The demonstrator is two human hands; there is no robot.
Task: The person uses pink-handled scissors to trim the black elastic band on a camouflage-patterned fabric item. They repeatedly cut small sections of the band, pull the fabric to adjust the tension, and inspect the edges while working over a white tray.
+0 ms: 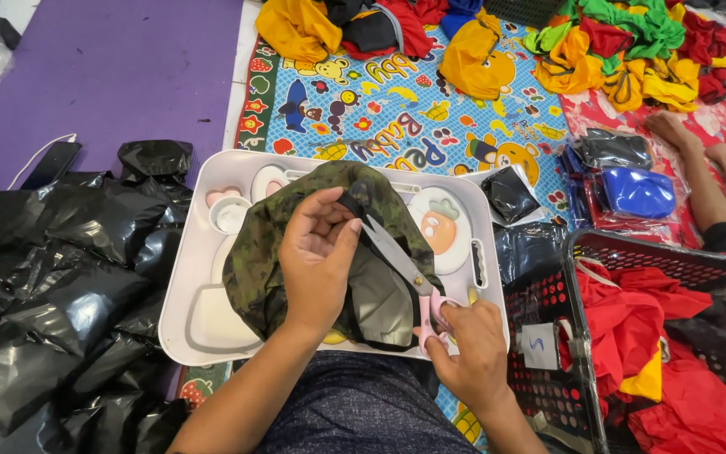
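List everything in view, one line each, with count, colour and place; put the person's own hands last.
camouflage cloth piece: one, green and brown, on the tray under the left hand
scissors: one pair, silver blades, pink handles, tips at the cloth
tray: one, white, on the lap
black plastic bags: many, black, heaped at left
basket: one, black, lower right, holding red cloth
play mat: one, blue with cartoon prints, ahead
coloured cloth pile: many, yellow, red, green, top edge
another person's feet: two, right edge
left hand: pinching the cloth
right hand: holding the scissors
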